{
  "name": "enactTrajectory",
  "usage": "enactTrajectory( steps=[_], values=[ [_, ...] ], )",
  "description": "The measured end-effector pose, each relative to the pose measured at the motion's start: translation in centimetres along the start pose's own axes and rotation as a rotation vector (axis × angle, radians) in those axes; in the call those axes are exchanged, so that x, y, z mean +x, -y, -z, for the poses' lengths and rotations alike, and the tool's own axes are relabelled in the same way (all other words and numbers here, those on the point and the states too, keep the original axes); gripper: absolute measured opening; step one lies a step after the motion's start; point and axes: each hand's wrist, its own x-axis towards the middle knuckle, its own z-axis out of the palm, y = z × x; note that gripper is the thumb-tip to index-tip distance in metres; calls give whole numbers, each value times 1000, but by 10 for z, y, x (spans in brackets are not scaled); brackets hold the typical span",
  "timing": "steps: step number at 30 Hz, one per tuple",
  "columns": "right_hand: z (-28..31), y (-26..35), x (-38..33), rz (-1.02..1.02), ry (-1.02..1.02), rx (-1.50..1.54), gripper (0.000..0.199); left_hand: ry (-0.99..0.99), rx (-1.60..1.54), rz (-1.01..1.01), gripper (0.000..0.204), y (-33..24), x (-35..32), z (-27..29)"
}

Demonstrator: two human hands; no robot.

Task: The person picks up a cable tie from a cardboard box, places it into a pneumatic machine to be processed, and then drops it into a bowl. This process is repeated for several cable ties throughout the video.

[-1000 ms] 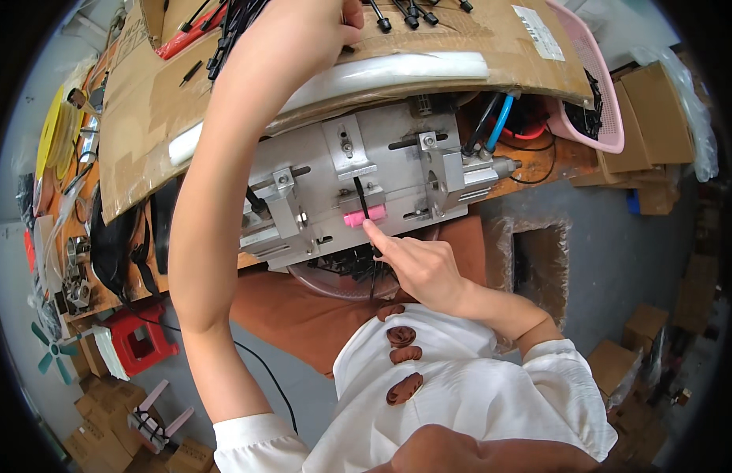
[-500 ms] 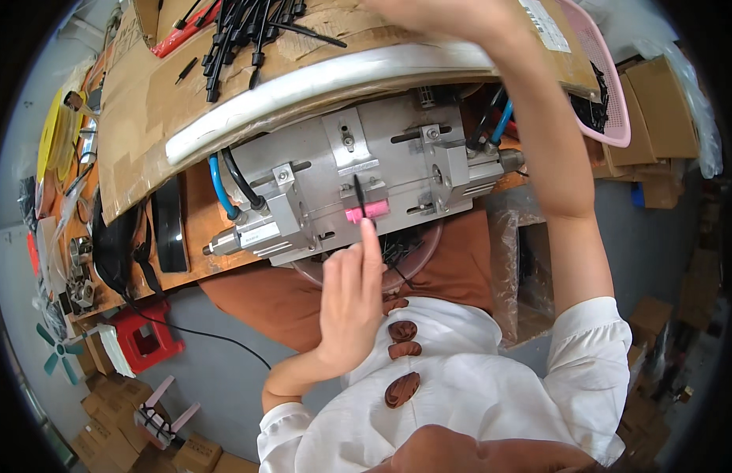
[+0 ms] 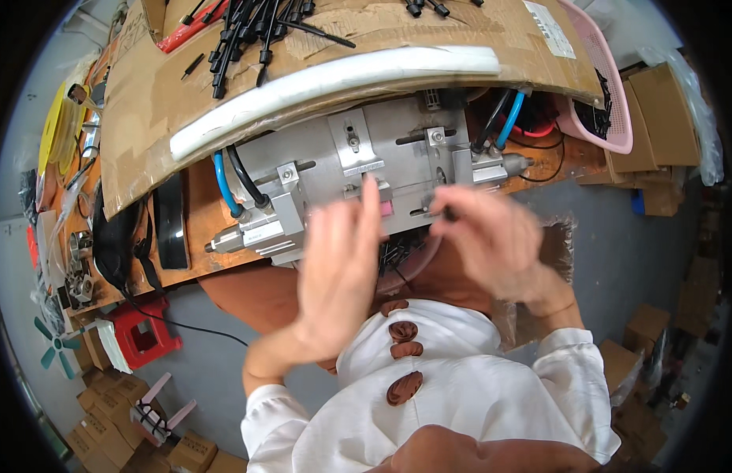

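We note the left hand with index finger extended over the metal fixture, grip indeterminable through blur, and the right hand pinching a small dark part near the pink block at the fixture's front middle.

Bright, even light was cast, with a soft sheen reflected by the metal plate. The left hand and right hand were blurred by motion; the outer view was curved and blackened.

Finding: I can read no text; the white label on the cardboard, one o'clock, is illegible.
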Motion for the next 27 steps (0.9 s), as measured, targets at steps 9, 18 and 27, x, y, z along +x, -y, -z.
enactTrajectory(
  steps=[9,18,27],
  values=[
    [-67,7,-53,-141,187,8,68,-201,403,-229,13,89,167,59],
    [-57,11,-39,-207,286,12,66,-103,139,-262,12,84,168,54],
    [3,-57,125,194,-26,-569,21,-597,-168,-132,14,143,161,65]
  ],
)
